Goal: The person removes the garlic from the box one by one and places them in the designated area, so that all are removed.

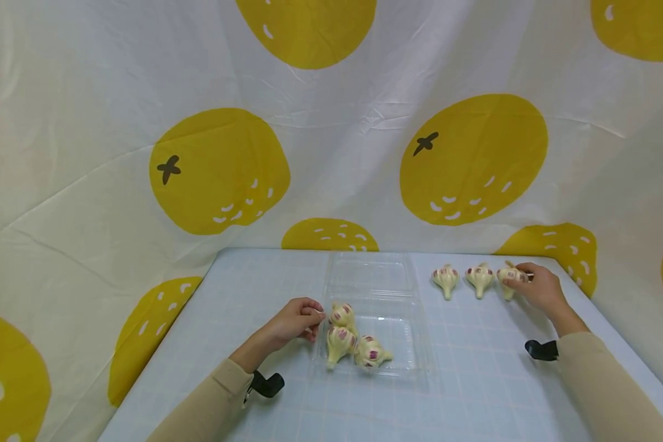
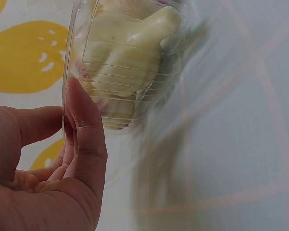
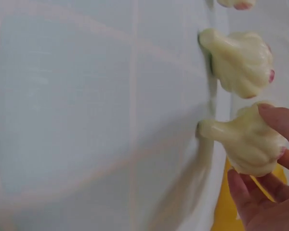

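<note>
A clear plastic clamshell box (image 1: 414, 344) stands with its lid (image 1: 371, 273) laid back, and three garlic bulbs (image 1: 341, 344) lie in its left and front part. My left hand (image 1: 297, 320) pinches the box's left rim between thumb and fingers; the left wrist view shows the rim (image 2: 67, 62) in that pinch. At the right end of a row of three bulbs on the table, my right hand (image 1: 541, 287) grips a garlic bulb (image 3: 250, 142) with the thumb on one side and fingertips on the other. The other two bulbs (image 1: 445, 279) of the row stand to its left.
A pale blue checked cloth covers the table (image 1: 475, 393). Behind and at both sides hangs a white curtain (image 1: 342, 159) printed with yellow fruit. Black wrist mounts (image 1: 266, 385) stick out below both hands.
</note>
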Demonstrator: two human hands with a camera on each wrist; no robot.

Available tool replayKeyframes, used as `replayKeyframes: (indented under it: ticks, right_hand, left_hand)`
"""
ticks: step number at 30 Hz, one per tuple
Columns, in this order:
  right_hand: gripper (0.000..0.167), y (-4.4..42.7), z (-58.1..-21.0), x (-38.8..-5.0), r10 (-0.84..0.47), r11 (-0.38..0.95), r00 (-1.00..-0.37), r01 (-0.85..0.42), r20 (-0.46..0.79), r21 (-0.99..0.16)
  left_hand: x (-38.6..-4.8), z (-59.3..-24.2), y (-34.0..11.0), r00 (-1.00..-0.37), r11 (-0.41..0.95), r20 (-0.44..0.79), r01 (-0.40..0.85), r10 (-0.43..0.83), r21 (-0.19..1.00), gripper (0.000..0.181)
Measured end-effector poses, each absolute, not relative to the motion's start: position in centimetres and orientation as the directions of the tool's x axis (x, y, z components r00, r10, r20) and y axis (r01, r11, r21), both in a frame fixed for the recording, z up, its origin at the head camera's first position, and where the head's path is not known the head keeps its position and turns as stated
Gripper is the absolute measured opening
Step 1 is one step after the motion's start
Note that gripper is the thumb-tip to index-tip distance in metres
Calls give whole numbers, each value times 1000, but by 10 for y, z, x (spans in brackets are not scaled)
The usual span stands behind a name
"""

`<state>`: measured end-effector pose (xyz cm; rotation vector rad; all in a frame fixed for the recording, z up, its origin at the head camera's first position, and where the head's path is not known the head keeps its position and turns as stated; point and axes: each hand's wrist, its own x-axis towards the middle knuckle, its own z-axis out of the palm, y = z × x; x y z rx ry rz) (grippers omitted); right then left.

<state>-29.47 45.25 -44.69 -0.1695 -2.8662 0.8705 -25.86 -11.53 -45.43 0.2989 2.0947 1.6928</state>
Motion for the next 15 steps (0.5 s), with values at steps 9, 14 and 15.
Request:
replayKeyframes:
  ticks: [9, 14, 15]
  right_hand:
    - [67, 453, -456, -298, 167, 813, -978, 67, 122, -578]
    - [62, 455, -462, -300, 176, 805, -977, 71, 123, -589]
    - [61, 455, -463, -300, 177, 803, -977, 72, 122, -592]
  left_hand:
    - [-260, -455, -115, -888, 248, -195, -96, 416, 964, 21]
    - [-259, -455, -115, -888, 252, -202, -102, 413, 962, 20]
    - [-259, -455, -114, -888, 251, -202, -102, 413, 963, 20]
